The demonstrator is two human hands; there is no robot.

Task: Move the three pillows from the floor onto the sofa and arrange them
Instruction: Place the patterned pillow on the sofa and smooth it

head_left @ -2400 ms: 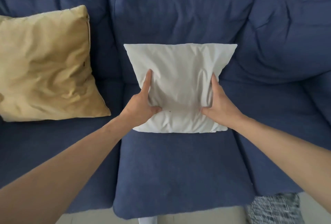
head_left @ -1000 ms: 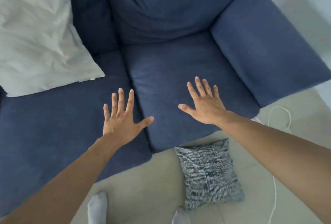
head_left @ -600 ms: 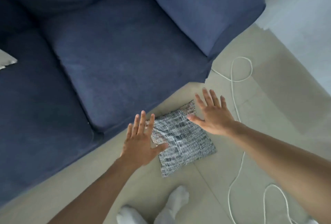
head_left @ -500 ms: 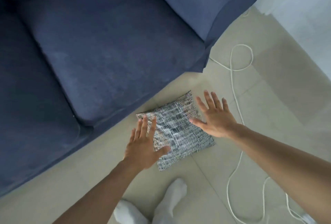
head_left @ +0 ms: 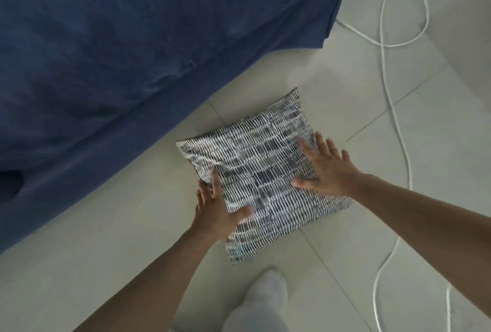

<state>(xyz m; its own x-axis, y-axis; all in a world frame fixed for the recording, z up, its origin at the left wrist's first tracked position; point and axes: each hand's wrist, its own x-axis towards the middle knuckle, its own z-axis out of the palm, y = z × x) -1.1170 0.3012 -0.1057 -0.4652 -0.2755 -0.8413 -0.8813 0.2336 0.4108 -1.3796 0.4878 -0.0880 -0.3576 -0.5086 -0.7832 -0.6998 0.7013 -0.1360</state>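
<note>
pillow point(head_left: 261, 172): black-and-white pattern, flat on floor point(head_left: 106, 252) just beside sofa point(head_left: 119, 52)
my left hand point(head_left: 218, 209): open, fingers spread, on pillow's left edge, not gripping
my right hand point(head_left: 325, 169): open, flat on right side
hidden: sofa cut off by the frame; fingertips blurred
cord point(head_left: 393, 108): white, loops at right

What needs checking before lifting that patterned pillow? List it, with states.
1. Left hand on the patterned pillow: ok, at its near-left edge, fingers spread.
2. Right hand on the pillow: ok, flat on its right side.
3. Grip closed: not ok, both hands open.
4. White cord clear of the pillow: ok, it lies apart on the floor, to the right.
5. Foot in a white sock off the pillow: ok, just below its near corner.
6. Free spot on the sofa: ok, bare seat visible.
</note>
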